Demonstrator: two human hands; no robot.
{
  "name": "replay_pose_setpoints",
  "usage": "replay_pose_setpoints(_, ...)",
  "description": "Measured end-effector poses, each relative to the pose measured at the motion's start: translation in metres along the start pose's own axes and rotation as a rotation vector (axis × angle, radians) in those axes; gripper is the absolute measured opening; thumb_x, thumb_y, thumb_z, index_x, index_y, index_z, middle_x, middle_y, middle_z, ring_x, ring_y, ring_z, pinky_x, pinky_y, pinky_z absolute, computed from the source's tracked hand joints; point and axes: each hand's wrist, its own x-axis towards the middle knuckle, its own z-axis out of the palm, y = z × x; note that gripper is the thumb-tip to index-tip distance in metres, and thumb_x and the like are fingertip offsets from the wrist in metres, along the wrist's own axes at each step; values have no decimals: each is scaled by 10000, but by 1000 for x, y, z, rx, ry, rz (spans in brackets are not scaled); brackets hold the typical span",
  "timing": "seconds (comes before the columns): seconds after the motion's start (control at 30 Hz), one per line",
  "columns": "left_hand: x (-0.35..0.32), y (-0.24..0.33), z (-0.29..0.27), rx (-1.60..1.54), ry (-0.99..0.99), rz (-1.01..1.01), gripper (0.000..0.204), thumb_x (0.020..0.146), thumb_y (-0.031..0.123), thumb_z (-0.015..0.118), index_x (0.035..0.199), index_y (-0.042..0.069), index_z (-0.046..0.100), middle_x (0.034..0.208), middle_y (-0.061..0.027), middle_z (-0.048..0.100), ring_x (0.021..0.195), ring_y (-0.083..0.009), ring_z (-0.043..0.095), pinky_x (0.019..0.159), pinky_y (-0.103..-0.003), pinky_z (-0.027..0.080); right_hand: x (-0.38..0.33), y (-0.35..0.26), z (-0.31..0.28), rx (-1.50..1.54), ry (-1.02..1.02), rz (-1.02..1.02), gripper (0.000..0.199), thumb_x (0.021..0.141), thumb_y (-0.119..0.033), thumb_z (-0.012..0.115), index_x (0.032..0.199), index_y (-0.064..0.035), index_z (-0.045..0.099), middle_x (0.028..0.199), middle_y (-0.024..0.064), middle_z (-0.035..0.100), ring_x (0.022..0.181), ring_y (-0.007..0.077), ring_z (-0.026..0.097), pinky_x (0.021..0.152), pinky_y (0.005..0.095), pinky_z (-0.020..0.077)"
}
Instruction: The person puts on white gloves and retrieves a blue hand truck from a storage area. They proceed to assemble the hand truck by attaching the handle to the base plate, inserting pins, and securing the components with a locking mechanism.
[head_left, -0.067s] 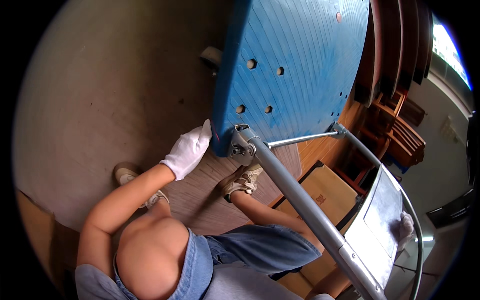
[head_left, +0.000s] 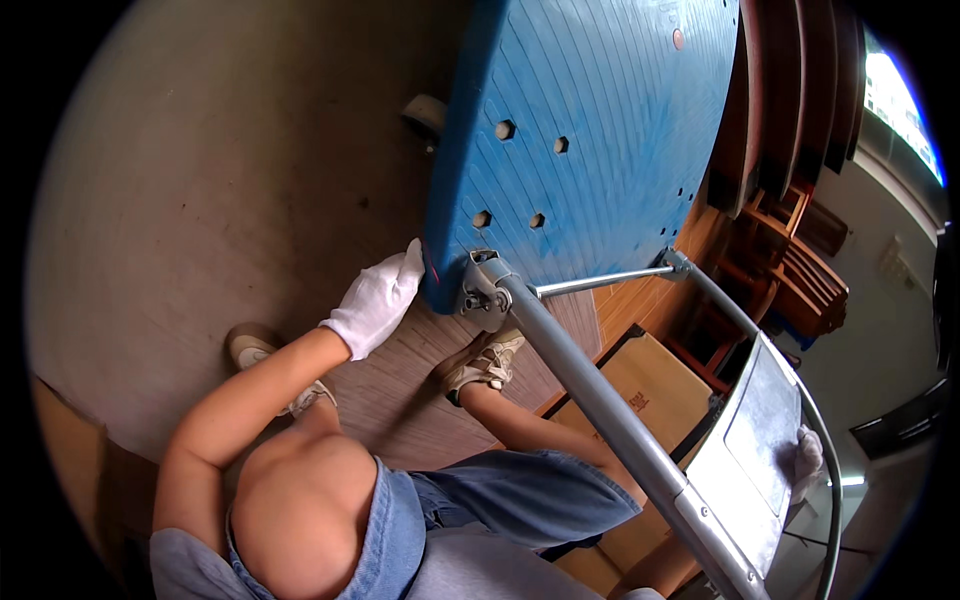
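A blue platform trolley (head_left: pixel 590 90) stands tipped on its side, its ribbed deck facing right, with a grey metal push handle (head_left: pixel 600 400) angling toward me. My left hand (head_left: pixel 378 305), in a white glove, is closed at the deck's lower left corner, next to the handle's hinge bracket (head_left: pixel 485 290). Some of its fingers are hidden by the deck's edge. On the far side of the handle's flat metal panel (head_left: pixel 750 440), my gloved right hand (head_left: pixel 808 460) is closed around the handle end, partly covered by the panel. One caster wheel (head_left: pixel 425 115) shows behind the deck.
My shoes (head_left: pixel 490 360) are on the floor close below the deck corner. A cardboard box (head_left: pixel 650 390) lies beyond the handle. Wooden chairs (head_left: pixel 800 270) and dark curved wooden panels (head_left: pixel 780 90) stand at the right. Another brown box (head_left: pixel 70 450) is at the left edge.
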Motion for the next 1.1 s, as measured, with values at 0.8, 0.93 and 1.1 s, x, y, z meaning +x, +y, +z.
replay_pose_setpoints(0.8, 150, 43, -54, -183, -151, -546, 769, 835, 669, 534, 1114, -43, 613, 1056, -166, 642, 1020, -259, 589, 934, -333, 410, 20, 58, -85, 227, 21, 83, 425, 993, -290, 279, 757, -57, 544, 691, 136, 567, 711, 195, 503, 762, 357, 422)
replay_pose_setpoints(0.93, 146, 61, -20, -120, -261, -540, 694, 835, 651, 554, 948, -29, 636, 857, -151, 631, 827, -246, 597, 812, -333, 457, -2, 114, -67, 128, 108, 289, 357, 980, -287, 323, 821, -57, 546, 731, 141, 581, 729, 192, 520, 757, 350, 434)
replay_pose_setpoints(1.1, 149, 84, 30, -112, -327, -483, 712, 835, 645, 544, 1002, -41, 636, 939, -181, 649, 892, -271, 616, 831, -344, 460, -13, 175, -57, 72, 137, 464, 288, 963, -282, 379, 900, -58, 548, 782, 147, 598, 753, 188, 542, 751, 341, 449)
